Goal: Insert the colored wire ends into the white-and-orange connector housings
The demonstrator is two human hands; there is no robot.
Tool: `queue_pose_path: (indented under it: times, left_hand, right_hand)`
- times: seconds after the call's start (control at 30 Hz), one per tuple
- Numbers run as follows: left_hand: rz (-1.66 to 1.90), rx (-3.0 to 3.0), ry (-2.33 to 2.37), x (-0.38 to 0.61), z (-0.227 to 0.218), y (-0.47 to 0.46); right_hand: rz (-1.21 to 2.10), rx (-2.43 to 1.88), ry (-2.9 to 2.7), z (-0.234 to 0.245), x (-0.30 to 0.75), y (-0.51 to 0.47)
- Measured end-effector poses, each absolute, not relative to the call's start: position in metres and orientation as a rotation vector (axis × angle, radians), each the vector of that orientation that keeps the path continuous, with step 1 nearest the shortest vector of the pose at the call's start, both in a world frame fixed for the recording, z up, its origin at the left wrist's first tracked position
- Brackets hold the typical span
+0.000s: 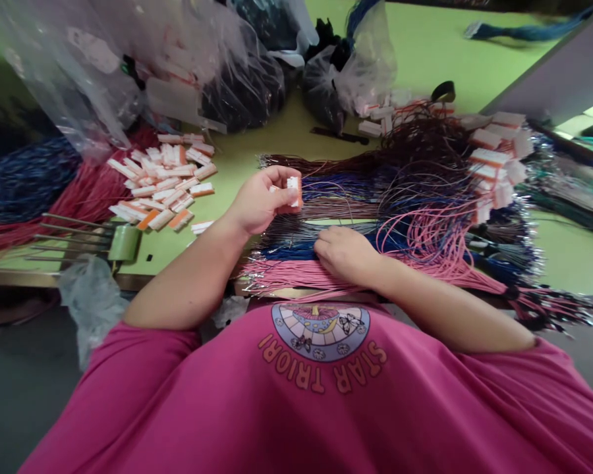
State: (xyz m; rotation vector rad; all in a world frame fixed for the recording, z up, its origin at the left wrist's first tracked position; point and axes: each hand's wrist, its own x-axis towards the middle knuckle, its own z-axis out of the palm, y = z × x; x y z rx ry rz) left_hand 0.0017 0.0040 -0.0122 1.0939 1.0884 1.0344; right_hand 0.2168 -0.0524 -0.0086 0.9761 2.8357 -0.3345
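Observation:
My left hand (pixel 259 201) is raised a little above the table, its fingers pinched on a small white and orange connector (pixel 293 189). My right hand (pixel 343 253) rests knuckles up on rows of thin wires (pixel 326 197), with fingers curled down onto the pink wires (pixel 286 273) near the table's front edge. What those fingers hold, if anything, is hidden. The wires lie in pink, blue, grey and brown bands across the green table (pixel 257 145).
A heap of white and orange connectors (pixel 163 187) lies left of my hands. Plastic bags (pixel 178 72) with dark parts stand behind. More connectors on wires (pixel 489 158) are at the right. A green metal rack (pixel 121 240) sits front left; red and blue wire bundles (pixel 54 191) lie far left.

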Motion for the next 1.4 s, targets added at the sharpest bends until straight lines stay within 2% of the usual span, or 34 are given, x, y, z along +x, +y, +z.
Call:
queue_pose_path:
  times: [0.23, 0.47, 0.67, 0.83, 0.97, 1.17, 1.4]
  left_hand:
    - [0.973, 1.120, 1.105, 0.001, -0.011, 0.004]
    - [0.954, 1.032, 1.000, 0.001, -0.008, 0.002]
    - [0.896, 1.008, 0.924, 0.001, -0.008, 0.001]
    - [0.906, 1.009, 0.912, 0.002, -0.007, 0.000]
    - [0.898, 1.035, 0.912, 0.004, -0.006, -0.001]
    - [0.881, 1.021, 0.917, 0.004, -0.008, 0.000]
    - [0.834, 1.036, 0.962, 0.003, -0.004, -0.003]
  right_hand:
    - [-0.856, 0.993, 2.760, 0.027, 0.234, -0.040]
    - [-0.646, 0.914, 2.639, 0.054, 0.241, -0.041]
    - [-0.898, 0.842, 2.761, 0.052, 0.221, -0.050]
    - [-0.423, 0.948, 2.586, 0.044, 0.207, -0.052]
    - [-0.203, 1.178, 2.433, 0.062, 0.225, -0.049]
    - [-0.769, 0.724, 2.667, 0.073, 0.216, -0.061]
    - [-0.591, 0.903, 2.627, 0.031, 0.188, -0.061]
